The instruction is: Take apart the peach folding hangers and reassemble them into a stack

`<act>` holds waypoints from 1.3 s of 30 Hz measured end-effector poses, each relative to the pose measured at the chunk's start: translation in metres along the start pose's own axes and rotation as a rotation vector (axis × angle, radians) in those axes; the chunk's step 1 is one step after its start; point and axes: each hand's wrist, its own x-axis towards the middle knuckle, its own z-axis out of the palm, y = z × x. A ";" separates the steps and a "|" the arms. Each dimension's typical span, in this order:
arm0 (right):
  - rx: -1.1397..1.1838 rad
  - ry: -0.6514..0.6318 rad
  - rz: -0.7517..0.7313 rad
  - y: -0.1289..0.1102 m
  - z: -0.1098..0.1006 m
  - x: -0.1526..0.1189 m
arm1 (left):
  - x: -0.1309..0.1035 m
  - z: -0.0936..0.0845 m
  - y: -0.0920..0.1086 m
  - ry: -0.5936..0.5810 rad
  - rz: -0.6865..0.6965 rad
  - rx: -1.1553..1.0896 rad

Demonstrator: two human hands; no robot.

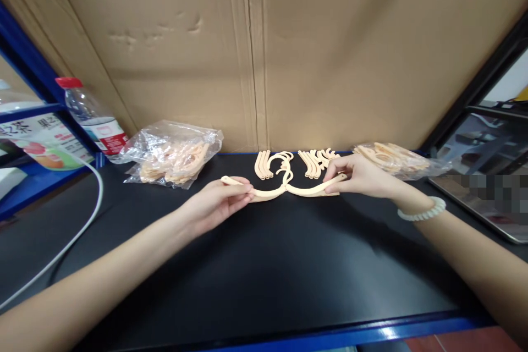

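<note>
My left hand (220, 201) pinches the left end of a pale beige hanger (305, 191) with two curved arms. Around the other end, near its tip, are the fingers of my right hand (355, 176). The two arms meet in the middle, where a hook (286, 173) stands up. Just behind lie a row of curved beige strips (263, 165) on the left and another group of curved pieces (310, 164) on the right. A flat beige edge shows beneath the held arms.
A clear bag of beige pieces (175, 157) lies at the back left, beside a red-capped bottle (101, 121). Another bag (391, 158) is at the back right. A white cable (93, 212) crosses the black table (264, 275); cardboard (185, 55) stands behind.
</note>
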 end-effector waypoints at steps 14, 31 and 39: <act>-0.470 -0.160 -0.229 0.026 -0.005 0.002 | 0.004 -0.016 0.011 -0.389 0.940 1.599; -0.311 0.491 0.150 0.027 -0.066 -0.079 | 0.005 -0.010 -0.020 -0.211 1.001 1.525; -0.284 0.868 0.600 0.073 -0.134 -0.212 | 0.017 -0.011 -0.028 -0.123 0.915 1.435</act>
